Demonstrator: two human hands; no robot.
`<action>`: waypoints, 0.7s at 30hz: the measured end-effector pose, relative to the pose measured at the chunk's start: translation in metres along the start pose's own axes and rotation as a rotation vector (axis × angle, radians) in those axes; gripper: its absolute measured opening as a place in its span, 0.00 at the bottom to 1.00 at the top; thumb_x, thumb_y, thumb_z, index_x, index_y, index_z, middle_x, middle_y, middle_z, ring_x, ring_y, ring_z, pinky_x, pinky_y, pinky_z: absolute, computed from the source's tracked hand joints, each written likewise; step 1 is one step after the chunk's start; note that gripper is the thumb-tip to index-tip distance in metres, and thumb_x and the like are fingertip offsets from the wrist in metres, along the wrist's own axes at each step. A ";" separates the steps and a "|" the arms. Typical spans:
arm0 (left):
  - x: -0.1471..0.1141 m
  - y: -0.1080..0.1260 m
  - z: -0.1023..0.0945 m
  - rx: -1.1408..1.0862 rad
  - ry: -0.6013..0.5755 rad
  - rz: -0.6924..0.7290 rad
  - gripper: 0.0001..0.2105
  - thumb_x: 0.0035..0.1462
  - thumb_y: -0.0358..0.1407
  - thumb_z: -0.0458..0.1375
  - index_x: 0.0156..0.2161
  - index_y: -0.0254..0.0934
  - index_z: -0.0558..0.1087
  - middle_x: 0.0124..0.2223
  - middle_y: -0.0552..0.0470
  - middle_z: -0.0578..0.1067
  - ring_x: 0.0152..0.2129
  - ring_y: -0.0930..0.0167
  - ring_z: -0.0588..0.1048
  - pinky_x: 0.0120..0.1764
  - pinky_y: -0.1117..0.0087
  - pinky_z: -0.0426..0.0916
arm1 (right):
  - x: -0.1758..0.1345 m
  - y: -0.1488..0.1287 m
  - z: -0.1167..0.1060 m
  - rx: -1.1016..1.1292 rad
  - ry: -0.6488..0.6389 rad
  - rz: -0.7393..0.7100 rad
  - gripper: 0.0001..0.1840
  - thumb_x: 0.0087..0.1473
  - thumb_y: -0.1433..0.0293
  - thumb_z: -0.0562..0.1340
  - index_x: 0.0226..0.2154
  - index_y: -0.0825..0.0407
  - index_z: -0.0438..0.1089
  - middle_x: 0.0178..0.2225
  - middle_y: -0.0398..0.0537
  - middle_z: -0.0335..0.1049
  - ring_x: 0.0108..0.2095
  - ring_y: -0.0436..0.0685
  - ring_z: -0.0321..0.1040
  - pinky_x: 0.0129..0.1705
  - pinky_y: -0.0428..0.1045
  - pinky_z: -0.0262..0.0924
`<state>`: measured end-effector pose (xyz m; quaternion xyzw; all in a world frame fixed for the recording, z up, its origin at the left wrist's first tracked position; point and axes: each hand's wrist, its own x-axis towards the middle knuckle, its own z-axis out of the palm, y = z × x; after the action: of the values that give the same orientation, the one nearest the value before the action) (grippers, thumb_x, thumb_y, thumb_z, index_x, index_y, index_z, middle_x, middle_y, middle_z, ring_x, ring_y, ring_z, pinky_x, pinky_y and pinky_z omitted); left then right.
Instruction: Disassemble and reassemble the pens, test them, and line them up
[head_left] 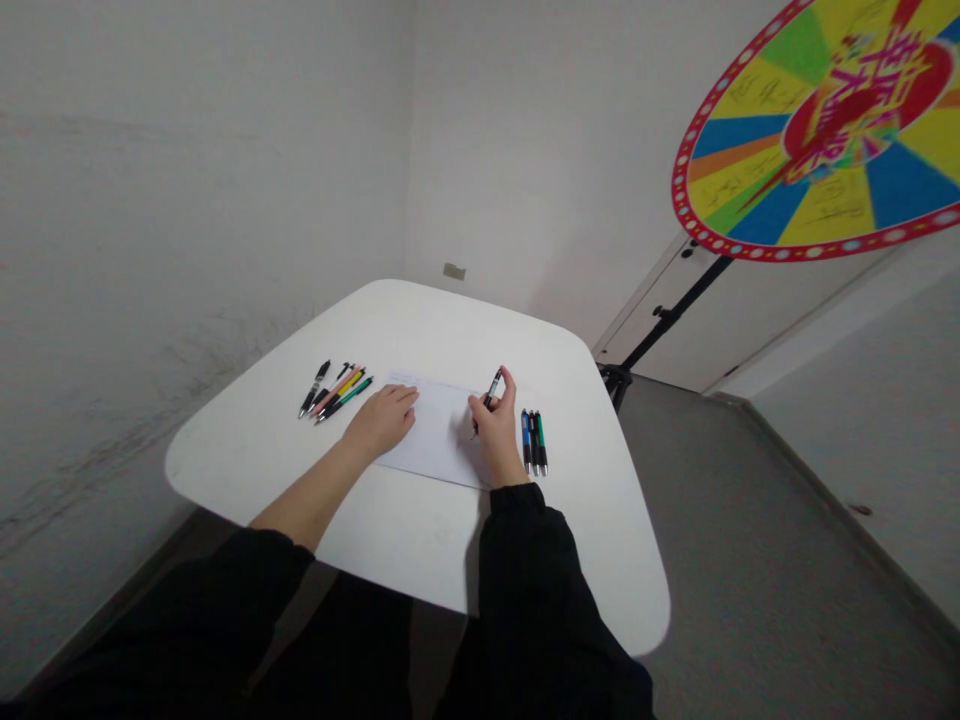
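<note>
A sheet of white paper (433, 432) with faint lines of writing along its top edge lies on the table. My left hand (386, 418) rests on the paper's left side, its fingers stretched out and nothing in its grasp. Over the right part of the sheet, my right hand (498, 425) grips a pen (493, 388) with a black and white barrel. The pen is tilted, its lower end close to the paper; an index finger reaches its upper end. Whether the tip touches the sheet I cannot tell. Beside my right hand lies a row of blue, black and green pens (533, 442).
Several more pens (339, 392) in black, white, pink, yellow and green lie left of the paper. The white table (255, 450) has rounded corners and stands near the walls. A colourful prize wheel (825, 130) on a black stand (679, 312) is at the right.
</note>
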<state>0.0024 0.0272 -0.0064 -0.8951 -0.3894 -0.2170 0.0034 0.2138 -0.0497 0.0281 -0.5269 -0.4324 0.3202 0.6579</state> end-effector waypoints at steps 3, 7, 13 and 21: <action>0.000 0.001 -0.001 -0.014 0.012 0.000 0.21 0.66 0.32 0.50 0.59 0.33 0.75 0.61 0.41 0.76 0.59 0.60 0.71 0.64 0.54 0.64 | 0.000 0.001 -0.001 -0.048 -0.012 -0.002 0.47 0.51 0.66 0.64 0.70 0.49 0.48 0.24 0.30 0.57 0.22 0.49 0.57 0.26 0.43 0.53; 0.000 0.002 -0.002 -0.015 0.004 -0.012 0.21 0.65 0.32 0.50 0.59 0.34 0.75 0.62 0.42 0.76 0.59 0.60 0.71 0.63 0.54 0.65 | -0.001 0.001 -0.003 -0.149 -0.015 0.005 0.46 0.51 0.67 0.62 0.70 0.51 0.50 0.23 0.30 0.56 0.22 0.49 0.56 0.26 0.44 0.52; 0.000 0.000 0.000 0.029 -0.013 -0.014 0.21 0.67 0.33 0.49 0.60 0.35 0.75 0.62 0.44 0.76 0.59 0.59 0.71 0.62 0.55 0.66 | -0.003 -0.004 -0.013 -0.342 0.001 -0.032 0.43 0.54 0.63 0.61 0.71 0.52 0.54 0.24 0.33 0.58 0.24 0.51 0.57 0.28 0.45 0.52; 0.001 -0.001 0.000 0.042 -0.018 0.005 0.21 0.67 0.33 0.48 0.59 0.32 0.75 0.62 0.42 0.76 0.60 0.59 0.70 0.63 0.56 0.65 | 0.008 -0.003 -0.071 -0.399 0.207 -0.077 0.35 0.54 0.56 0.61 0.60 0.54 0.72 0.31 0.42 0.66 0.27 0.51 0.60 0.30 0.48 0.57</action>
<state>0.0022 0.0283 -0.0061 -0.8977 -0.3917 -0.2007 0.0194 0.2811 -0.0731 0.0275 -0.6598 -0.4370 0.1474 0.5932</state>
